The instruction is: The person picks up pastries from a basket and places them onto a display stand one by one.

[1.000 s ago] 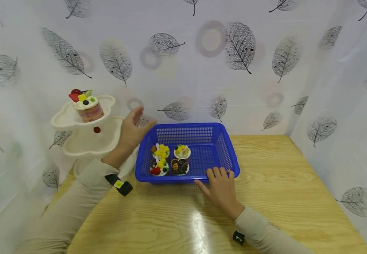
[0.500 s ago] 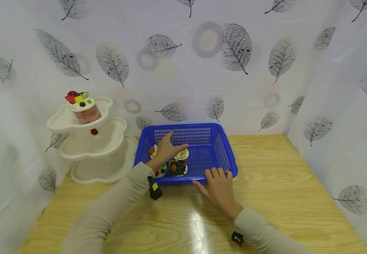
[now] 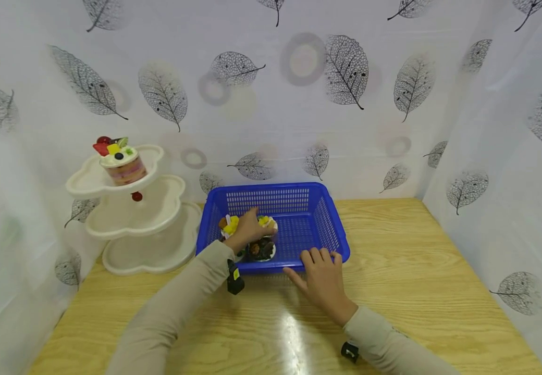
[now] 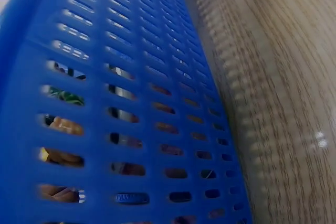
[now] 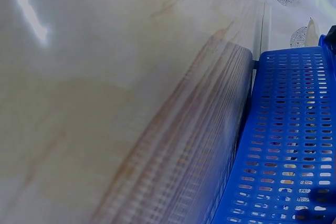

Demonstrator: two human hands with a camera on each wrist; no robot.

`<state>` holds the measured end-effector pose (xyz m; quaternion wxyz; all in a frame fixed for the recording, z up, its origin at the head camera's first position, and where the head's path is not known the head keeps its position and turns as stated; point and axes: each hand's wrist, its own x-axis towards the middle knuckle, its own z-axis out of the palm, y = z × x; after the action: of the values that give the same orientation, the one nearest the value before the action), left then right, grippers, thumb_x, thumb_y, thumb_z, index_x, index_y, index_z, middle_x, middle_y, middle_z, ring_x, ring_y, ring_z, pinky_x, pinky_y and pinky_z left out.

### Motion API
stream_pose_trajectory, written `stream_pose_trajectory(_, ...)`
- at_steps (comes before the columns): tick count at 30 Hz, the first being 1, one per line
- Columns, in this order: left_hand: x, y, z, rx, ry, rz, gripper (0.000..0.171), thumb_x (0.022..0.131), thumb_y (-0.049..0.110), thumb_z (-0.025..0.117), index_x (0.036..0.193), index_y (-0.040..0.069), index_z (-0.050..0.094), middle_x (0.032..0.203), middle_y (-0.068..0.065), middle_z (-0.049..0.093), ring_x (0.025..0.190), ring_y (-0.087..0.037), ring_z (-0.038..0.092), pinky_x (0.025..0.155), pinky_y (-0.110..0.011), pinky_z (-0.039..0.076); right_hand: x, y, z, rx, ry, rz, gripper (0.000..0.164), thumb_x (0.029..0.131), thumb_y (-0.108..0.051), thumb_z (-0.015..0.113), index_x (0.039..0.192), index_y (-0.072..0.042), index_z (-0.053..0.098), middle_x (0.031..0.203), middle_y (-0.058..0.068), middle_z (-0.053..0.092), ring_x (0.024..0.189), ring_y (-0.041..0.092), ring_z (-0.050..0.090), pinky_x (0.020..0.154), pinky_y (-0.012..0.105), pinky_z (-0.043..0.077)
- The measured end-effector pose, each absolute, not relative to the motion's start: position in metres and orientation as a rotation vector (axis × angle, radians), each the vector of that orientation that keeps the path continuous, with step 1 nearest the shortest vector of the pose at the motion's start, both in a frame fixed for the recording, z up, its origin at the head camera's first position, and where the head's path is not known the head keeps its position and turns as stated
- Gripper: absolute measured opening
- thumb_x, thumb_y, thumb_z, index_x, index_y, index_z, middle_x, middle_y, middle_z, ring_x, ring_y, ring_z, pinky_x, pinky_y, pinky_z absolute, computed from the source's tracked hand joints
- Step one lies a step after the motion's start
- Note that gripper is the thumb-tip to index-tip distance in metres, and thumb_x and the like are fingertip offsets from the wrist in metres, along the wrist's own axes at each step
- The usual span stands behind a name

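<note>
In the head view, my left hand reaches down into the blue plastic basket. Its fingers and thumb are around a dessert cup topped with cream and yellow fruit, which the hand partly covers. A dessert cup with dark chocolate topping sits just in front. To the left, a cup with yellow cubes shows beside the wrist, and others there are mostly hidden. My right hand grips the basket's front rim, fingers hooked over it. Both wrist views show the slotted basket wall, not the hands.
A cream three-tier stand with scalloped trays stands left of the basket. On its top tray is a layered dessert cup with fruit. A leaf-print curtain hangs behind the wooden table.
My left hand has moved from near the stand, right and down into the basket, to the dessert cup with yellow fruit. The right hand has stayed on the rim.
</note>
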<state>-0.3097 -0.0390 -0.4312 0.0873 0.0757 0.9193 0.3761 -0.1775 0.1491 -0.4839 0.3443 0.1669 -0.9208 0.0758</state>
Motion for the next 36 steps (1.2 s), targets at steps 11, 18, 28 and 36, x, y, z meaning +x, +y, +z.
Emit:
stream_pose_trajectory(11, -0.314, -0.035, -0.433, 0.232, 2.785, 1.016, 0.071, 0.07, 0.02, 0.084, 0.127, -0.007, 0.051, 0.114, -0.021, 0.061, 0.096, -0.03, 0.06, 0.083, -0.041, 0.054, -0.178, 0.148, -0.484, 0.434, -2.396, 0.191, 0.06, 0.09, -0.067, 0.043, 0.089, -0.009, 0.058, 0.083, 0.008, 0.058, 0.079, 0.031, 0.051, 0.075, 0.055, 0.039)
stream_pose_trajectory(18, -0.317, -0.032, -0.434, 0.299, 2.698, 1.098, 0.081, 0.072, 0.019, 0.082, 0.139, -0.005, 0.042, 0.129, -0.022, 0.055, 0.112, -0.034, 0.056, 0.096, -0.043, 0.048, -0.178, 0.147, -0.485, 0.422, -2.385, 0.2, 0.064, 0.092, -0.069, 0.034, 0.088, -0.009, 0.058, 0.081, 0.008, 0.058, 0.078, 0.03, 0.052, 0.076, 0.055, 0.038)
stream_pose_trajectory(28, -0.323, -0.035, -0.436, 0.357, 2.5, 1.182, 0.091, 0.071, 0.013, 0.081, 0.146, -0.002, 0.032, 0.142, -0.022, 0.045, 0.124, -0.034, 0.049, 0.105, -0.044, 0.041, -0.177, 0.148, -0.483, 0.421, -2.396, 0.218, 0.058, 0.09, -0.066, 0.044, 0.088, -0.01, 0.059, 0.082, 0.007, 0.058, 0.081, 0.03, 0.053, 0.077, 0.054, 0.038)
stream_pose_trajectory(36, -0.321, -0.033, -0.437, 0.307, 2.533, 1.164, 0.078, 0.07, 0.012, 0.082, 0.136, -0.006, 0.045, 0.127, -0.022, 0.056, 0.108, -0.031, 0.057, 0.094, -0.041, 0.049, -0.176, 0.148, -0.484, 0.42, -2.408, 0.216, 0.055, 0.087, -0.063, 0.051, 0.088, -0.009, 0.059, 0.081, 0.007, 0.057, 0.081, 0.03, 0.053, 0.077, 0.054, 0.037)
